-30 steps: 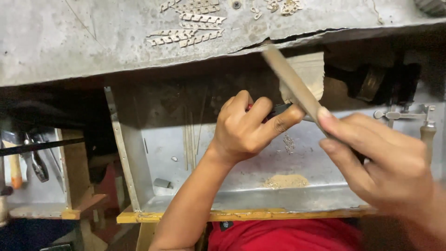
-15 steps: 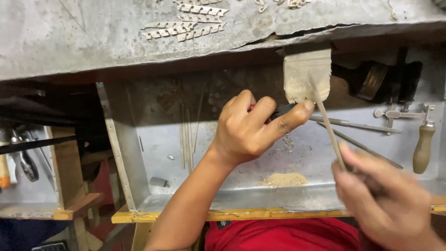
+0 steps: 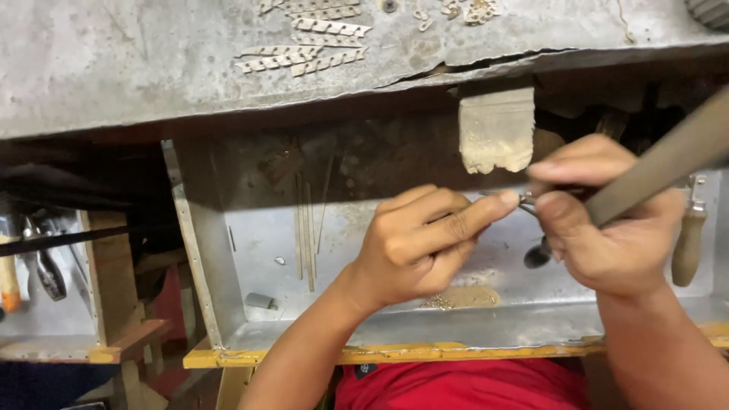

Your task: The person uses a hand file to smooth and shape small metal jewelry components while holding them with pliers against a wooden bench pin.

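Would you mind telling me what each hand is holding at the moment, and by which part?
The right hand grips a flat metal file around its lower end. The left hand pinches a tiny metal piece at thumb and forefinger tips; its exact kind cannot be told.

The small piece pinched between left hand [image 3: 414, 247] and right hand [image 3: 607, 228] is too tiny to identify.

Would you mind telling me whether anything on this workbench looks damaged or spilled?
Yes: the grey metal-covered bench top has a jagged crack along its front edge, and a small heap of yellowish filings lies loose in the metal tray.
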